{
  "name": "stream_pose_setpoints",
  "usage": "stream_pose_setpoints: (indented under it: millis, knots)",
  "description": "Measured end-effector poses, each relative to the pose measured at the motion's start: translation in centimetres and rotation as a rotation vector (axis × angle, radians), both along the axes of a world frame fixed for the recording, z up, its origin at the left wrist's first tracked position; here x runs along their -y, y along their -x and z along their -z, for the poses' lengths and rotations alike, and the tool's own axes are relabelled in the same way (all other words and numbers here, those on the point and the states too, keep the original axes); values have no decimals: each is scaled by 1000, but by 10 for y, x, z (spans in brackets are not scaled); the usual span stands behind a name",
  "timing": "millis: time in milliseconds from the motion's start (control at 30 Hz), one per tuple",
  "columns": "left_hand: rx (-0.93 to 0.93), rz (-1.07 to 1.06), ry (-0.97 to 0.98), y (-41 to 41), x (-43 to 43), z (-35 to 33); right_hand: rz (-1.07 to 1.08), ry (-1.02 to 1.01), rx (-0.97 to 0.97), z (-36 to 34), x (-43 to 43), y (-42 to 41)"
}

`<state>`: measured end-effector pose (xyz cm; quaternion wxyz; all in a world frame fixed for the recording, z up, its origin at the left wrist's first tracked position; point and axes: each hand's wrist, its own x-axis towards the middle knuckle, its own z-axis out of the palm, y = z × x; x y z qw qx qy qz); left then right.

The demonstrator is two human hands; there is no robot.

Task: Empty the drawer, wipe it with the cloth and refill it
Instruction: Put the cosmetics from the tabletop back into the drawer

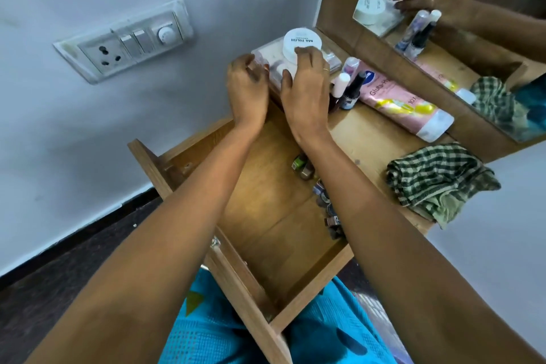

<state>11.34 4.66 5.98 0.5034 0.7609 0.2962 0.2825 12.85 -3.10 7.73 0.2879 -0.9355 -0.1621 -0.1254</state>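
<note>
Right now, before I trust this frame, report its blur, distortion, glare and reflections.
Head view: wide-angle bend splays the drawer and tilts the switch plate; the left hand is motion-smeared at the fingers, the right hand sharper, both gripping the clear box; light soft, no hard glare; the mirror doubles the hands and the checked cloth; the forearms hide part of the drawer.

Soft, even daylight — faint shadows, wide-angle bending at edges, slight blur.
</note>
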Motion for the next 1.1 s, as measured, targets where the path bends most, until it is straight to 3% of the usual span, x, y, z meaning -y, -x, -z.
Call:
stream_pose_setpoints:
  millis: [267, 567, 800, 1100]
  knots:
    - [-239, 37, 54, -30, -25, 9, 174, -98, -171, -4, -21, -47]
    - [-188, 103, 171, -32, -28, 13, 244, -76, -293, 1, -24, -64]
    - [-171, 7, 299, -30, -24, 15, 231, -117, -306, 1, -21, -63]
    - [3, -5, 675, -9, -17, 7, 189, -155, -288, 1, -25, -48]
